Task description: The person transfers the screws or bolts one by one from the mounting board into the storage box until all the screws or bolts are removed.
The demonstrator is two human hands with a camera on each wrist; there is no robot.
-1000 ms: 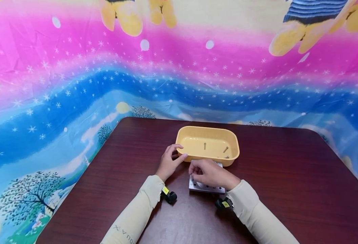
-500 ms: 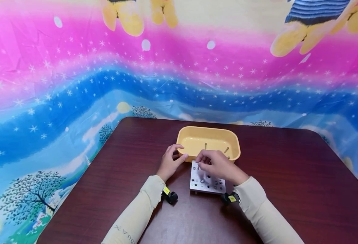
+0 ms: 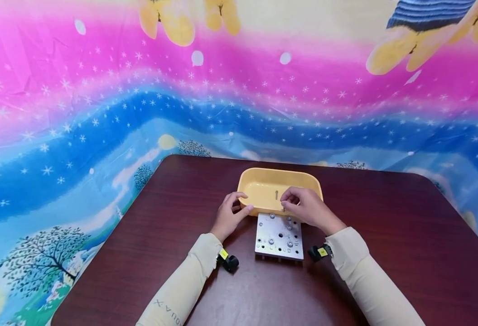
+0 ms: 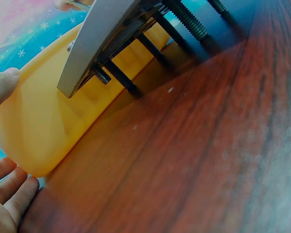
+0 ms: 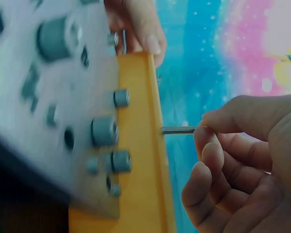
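My right hand (image 3: 307,208) pinches a thin metal screw (image 5: 178,130) between thumb and fingertips, its shaft pointing down over the near rim of the yellow bin (image 3: 304,178). At the bin's left end, my left hand (image 3: 229,217) holds the corner, thumb on the near wall and fingers around the side. Close in front of the bin is a silver metal plate (image 3: 269,231) with several holes. Several cylinder-headed screws sit in it, and in the left wrist view their threaded shafts (image 4: 120,76) stick out underneath. One loose screw (image 3: 277,195) lies inside the bin; my right hand hides part of the inside.
The dark red wooden table (image 3: 389,235) extends to both sides of the bin and plate. Behind its far edge hangs a colourful printed cloth (image 3: 239,99). Each wrist wears a small black camera (image 3: 228,261).
My right hand has moved from over the plate, up and to the right, to the bin's near rim with the screw in its fingers. The left hand stays on the bin.
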